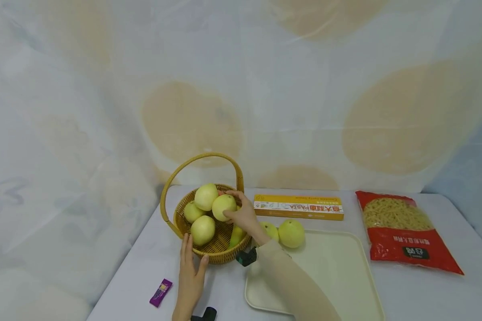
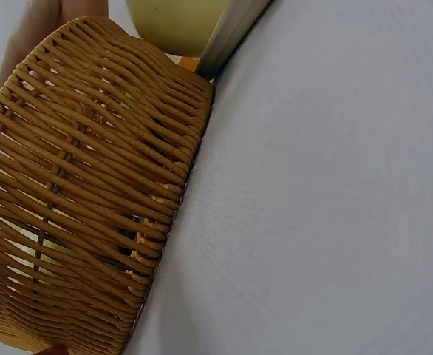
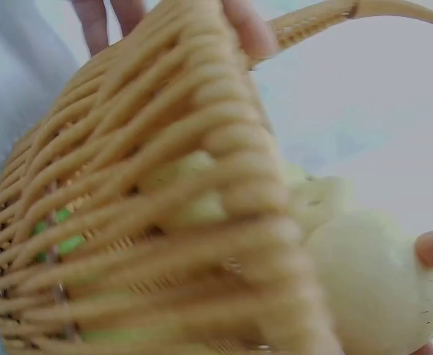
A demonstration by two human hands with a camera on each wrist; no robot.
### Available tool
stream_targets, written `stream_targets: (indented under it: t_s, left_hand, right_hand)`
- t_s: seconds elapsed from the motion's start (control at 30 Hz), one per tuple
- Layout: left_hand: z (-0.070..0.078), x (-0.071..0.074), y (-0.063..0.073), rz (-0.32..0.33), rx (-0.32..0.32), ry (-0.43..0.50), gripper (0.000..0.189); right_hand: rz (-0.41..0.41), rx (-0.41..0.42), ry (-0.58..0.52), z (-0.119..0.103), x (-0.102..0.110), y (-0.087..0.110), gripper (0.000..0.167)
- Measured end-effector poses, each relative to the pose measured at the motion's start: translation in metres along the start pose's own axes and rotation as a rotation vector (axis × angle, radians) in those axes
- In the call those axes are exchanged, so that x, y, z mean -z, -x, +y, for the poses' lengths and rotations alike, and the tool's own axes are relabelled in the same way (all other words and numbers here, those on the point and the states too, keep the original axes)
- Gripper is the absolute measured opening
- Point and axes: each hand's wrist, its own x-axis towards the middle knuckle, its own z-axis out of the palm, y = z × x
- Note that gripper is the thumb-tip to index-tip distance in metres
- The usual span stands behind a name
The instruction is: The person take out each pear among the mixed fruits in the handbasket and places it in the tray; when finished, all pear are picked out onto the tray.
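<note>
A woven basket with a tall arched handle stands at the left of the table, holding several pale yellow-green apples. Over its right part, my right hand grips one apple between thumb and fingers. The right wrist view shows that apple beside the blurred basket wall, with a fingertip on it. My left hand rests its extended fingers against the basket's near left side. In the left wrist view the basket's woven side fills the left part, and the left fingers are barely visible.
A cream tray lies right of the basket, with two apples at its far left corner. Behind it is a pasta box. A red pasta bag lies at right, a small purple packet at front left.
</note>
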Motion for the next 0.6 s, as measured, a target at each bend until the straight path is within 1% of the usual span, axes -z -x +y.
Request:
stream_targets:
  t_s: [0.1, 0.13, 0.23, 0.4, 0.5, 0.6]
  left_hand:
    - [0.0, -0.001, 0.0, -0.002, 0.0, -0.005, 0.073]
    - [0.0, -0.001, 0.0, -0.003, -0.001, -0.006, 0.073]
    - [0.001, 0.0, 0.001, -0.004, 0.004, -0.014, 0.073]
    - [-0.001, 0.0, 0.0, -0.009, 0.009, -0.017, 0.072]
    - [-0.002, -0.001, -0.001, -0.009, 0.008, -0.016, 0.072]
    - [-0.002, -0.002, -0.001, -0.011, 0.01, -0.012, 0.073]
  right_hand:
    - [-0.001, 0.004, -0.066, -0.007, 0.012, 0.007, 0.059]
    - [0.002, 0.001, -0.085, -0.013, 0.017, 0.011, 0.06]
    - [0.014, 0.018, -0.109, -0.018, 0.031, 0.018, 0.06]
    - [0.042, 0.073, -0.102, -0.023, 0.055, 0.026, 0.061]
    - [0.072, 0.082, -0.075, -0.03, 0.066, 0.033, 0.061]
    - [0.093, 0.07, -0.06, -0.032, 0.077, 0.039, 0.062]
